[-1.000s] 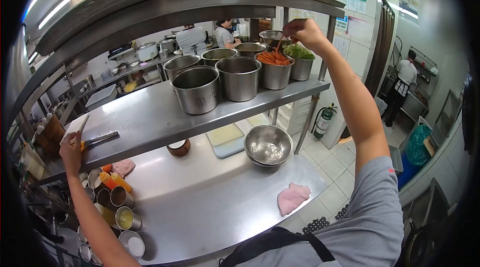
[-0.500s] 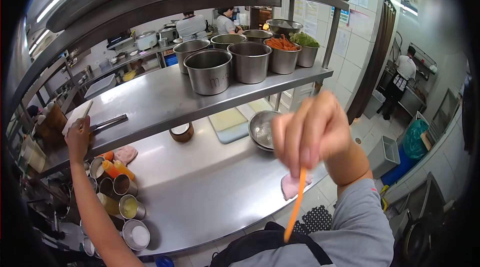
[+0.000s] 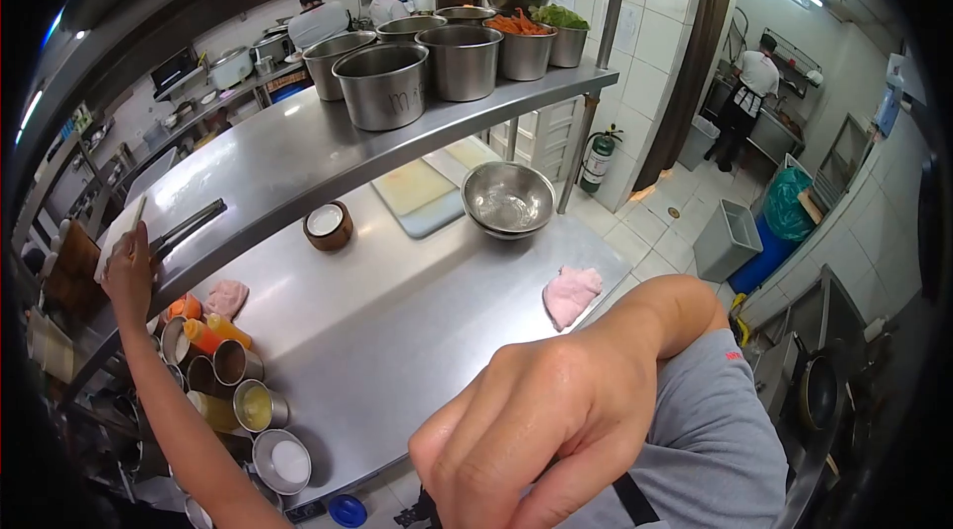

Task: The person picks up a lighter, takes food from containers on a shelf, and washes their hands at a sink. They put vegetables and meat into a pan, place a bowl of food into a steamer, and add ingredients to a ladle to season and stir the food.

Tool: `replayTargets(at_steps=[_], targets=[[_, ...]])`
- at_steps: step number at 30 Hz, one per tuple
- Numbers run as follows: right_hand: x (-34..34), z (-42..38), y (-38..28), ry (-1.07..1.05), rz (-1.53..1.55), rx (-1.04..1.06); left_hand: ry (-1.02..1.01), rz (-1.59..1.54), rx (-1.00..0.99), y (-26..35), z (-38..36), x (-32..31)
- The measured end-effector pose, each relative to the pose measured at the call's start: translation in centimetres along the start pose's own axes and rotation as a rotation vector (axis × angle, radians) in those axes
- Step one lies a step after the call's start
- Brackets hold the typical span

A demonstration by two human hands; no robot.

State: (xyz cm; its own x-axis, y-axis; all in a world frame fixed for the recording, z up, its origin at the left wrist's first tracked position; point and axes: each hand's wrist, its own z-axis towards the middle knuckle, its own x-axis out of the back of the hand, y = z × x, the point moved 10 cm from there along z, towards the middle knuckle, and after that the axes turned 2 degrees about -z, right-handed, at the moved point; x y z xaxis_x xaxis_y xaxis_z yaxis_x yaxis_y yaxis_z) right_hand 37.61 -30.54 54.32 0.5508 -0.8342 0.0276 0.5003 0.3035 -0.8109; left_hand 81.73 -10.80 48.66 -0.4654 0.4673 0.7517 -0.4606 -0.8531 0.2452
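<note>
At 9 o'clock the left hand [image 3: 127,266] touches a flat, pale slab [image 3: 117,233] on the shiny steel shelf [image 3: 268,157], beside slim dark tongs [image 3: 189,228]; its grip is unclear. At 6, the right hand [image 3: 536,430] curls, fingertips and anything pinched hidden. Round steel tubs [image 3: 465,65] stand towards 12, one heaped with orange strips [image 3: 519,25]. At 4, a crumpled pink cloth [image 3: 573,297] lies on the smooth counter [image 3: 397,350]; glossy tiles [image 3: 650,63] line the wall at 1.

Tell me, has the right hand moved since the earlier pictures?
Yes: from above the pot of orange strips on the shelf, the right hand has come down toward the wearer.
</note>
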Motion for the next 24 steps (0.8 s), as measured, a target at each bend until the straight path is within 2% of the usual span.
replayTargets(at_steps=[1, 4, 6, 8, 9, 10, 13, 15, 16, 18, 22, 24], targets=[[-0.3, 0.1, 0.7, -0.043, -0.065, -0.112, -0.008, -0.005, 0.003, -0.2, 0.0, -0.2], [0.0, -0.1, 1.7, -0.066, -0.123, -0.167, 0.02, 0.021, -0.006, -0.2, -0.1, 0.0], [2.6, 0.4, 0.0, -0.039, -0.401, -0.09, 0.047, 0.05, -0.02, 0.2, -0.2, 0.5], [8.7, 0.4, -2.1, 0.114, -0.807, -0.058, 0.041, 0.043, 0.0, -0.1, -0.1, 0.4], [12.7, 0.4, -3.3, 0.28, -0.771, -0.072, 0.028, 0.039, 0.007, -0.2, -0.1, 0.2], [17.0, 0.1, -4.8, 0.418, -0.941, -0.123, 0.033, 0.037, 0.017, -0.1, -0.3, 0.4], [29.1, -1.6, -8.3, 0.654, -1.278, -0.308, 0.054, 0.052, 0.026, 0.7, -0.6, 1.0], [37.1, -3.9, -9.4, 0.736, -1.452, -0.408, 0.038, 0.032, 0.034, 0.7, -0.8, 0.9], [39.9, -4.5, -9.6, 0.728, -1.452, -0.4, 0.045, 0.035, 0.041, 0.2, -0.6, 0.6], [45.6, -6.7, -9.8, 0.804, -1.746, -0.667, 0.043, 0.073, -0.049, -0.1, -0.2, -0.1], [49.5, -6.9, -10.2, 0.791, -1.864, -0.622, 0.063, 0.007, 0.078, 0.4, -0.6, 1.2], [51.3, -7.1, -8.8, 0.647, -1.985, -0.884, 0.076, -0.063, 0.098, -0.3, -0.3, 1.0]])
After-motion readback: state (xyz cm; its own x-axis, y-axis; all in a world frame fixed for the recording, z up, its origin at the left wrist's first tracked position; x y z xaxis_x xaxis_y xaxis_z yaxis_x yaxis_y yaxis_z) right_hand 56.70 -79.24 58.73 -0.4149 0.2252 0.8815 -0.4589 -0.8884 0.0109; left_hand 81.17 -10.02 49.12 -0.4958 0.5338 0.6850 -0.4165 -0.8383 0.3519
